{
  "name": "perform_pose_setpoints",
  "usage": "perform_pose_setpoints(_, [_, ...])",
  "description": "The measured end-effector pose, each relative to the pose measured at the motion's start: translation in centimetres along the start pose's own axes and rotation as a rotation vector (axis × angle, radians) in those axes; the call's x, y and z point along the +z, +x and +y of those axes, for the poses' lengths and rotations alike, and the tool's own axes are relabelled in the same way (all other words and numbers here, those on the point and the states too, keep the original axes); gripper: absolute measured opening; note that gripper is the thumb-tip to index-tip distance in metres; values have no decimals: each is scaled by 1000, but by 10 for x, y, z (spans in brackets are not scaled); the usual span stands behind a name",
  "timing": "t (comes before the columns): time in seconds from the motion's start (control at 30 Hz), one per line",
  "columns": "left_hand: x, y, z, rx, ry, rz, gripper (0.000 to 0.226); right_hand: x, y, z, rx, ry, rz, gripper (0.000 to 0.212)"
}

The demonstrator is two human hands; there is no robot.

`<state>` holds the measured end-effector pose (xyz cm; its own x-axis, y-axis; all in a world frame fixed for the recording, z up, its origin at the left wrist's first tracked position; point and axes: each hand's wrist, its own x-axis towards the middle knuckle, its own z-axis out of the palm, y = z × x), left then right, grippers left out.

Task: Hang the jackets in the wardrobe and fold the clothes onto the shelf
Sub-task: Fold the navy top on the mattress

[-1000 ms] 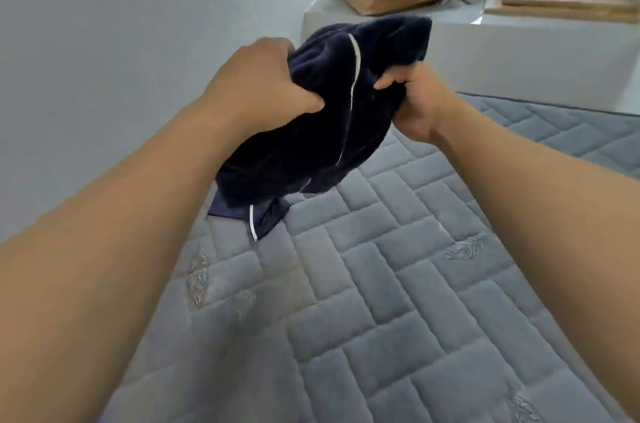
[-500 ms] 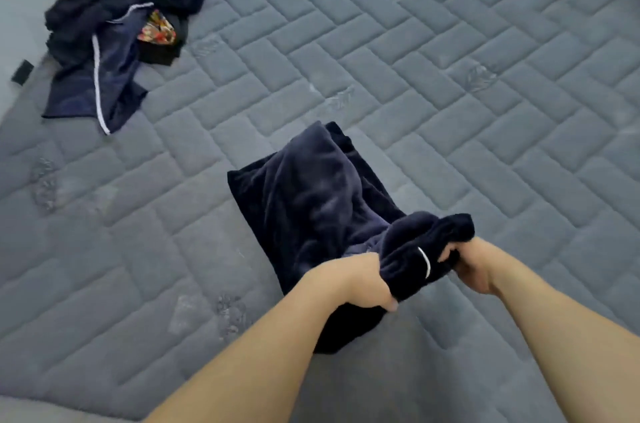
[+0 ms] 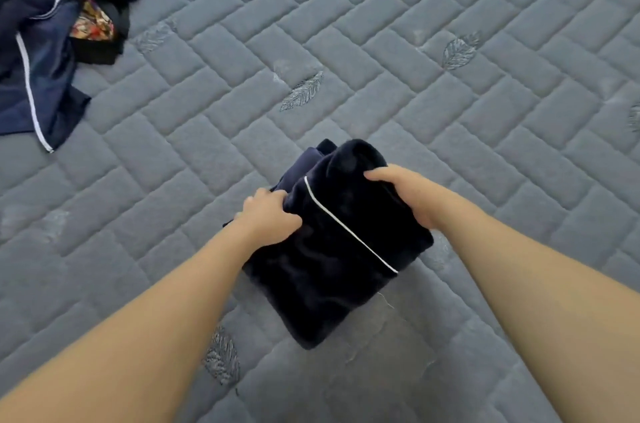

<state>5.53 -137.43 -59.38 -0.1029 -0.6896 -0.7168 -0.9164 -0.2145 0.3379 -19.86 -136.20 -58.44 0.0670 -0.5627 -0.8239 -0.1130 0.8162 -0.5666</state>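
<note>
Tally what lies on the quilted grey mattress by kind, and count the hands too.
Folded dark navy fleece garment with white piping: 1
Loose pile of dark navy clothes with a patterned orange piece: 1 (separate garments inside it cannot be counted)
Hands gripping the folded garment: 2, left hand and right hand
Total: 4

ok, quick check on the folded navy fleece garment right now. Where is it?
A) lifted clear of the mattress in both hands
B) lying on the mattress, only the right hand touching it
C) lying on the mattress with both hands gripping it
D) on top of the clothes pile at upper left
C: the folded navy fleece garment lies on the quilted mattress, with the left hand and right hand each gripping an edge.
</note>
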Motion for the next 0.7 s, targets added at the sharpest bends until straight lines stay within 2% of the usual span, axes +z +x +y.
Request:
perform_pose_setpoints(0.07, [8,30,-15,-36,-2,152,5,35,35,-13,-158,-126,195,38])
perform_pose_setpoints(0.17, [29,65,-19,-41,-119,386,1,71,85,-17,-319,-413,536,34])
perform_pose_setpoints(0.27, [35,95,-20,11,-137,619,5,73,129,-8,-313,-478,745,36])
perform_pose_setpoints(0.33, [39,110,-33,-4,-104,652,13,69,151,1,-283,-507,830,37])
perform_pose_setpoints(0.43, [52,125,-54,-105,-10,650,41,70,169,10,-324,-591,939,36])
perform_pose_setpoints(0.5, [60,130,-61,-95,15,682,50,73,175,13,-338,-635,967,35])
perform_pose_setpoints(0.7, [62,142,-59,-34,36,647,37,70,182,18,-371,-570,969,36])
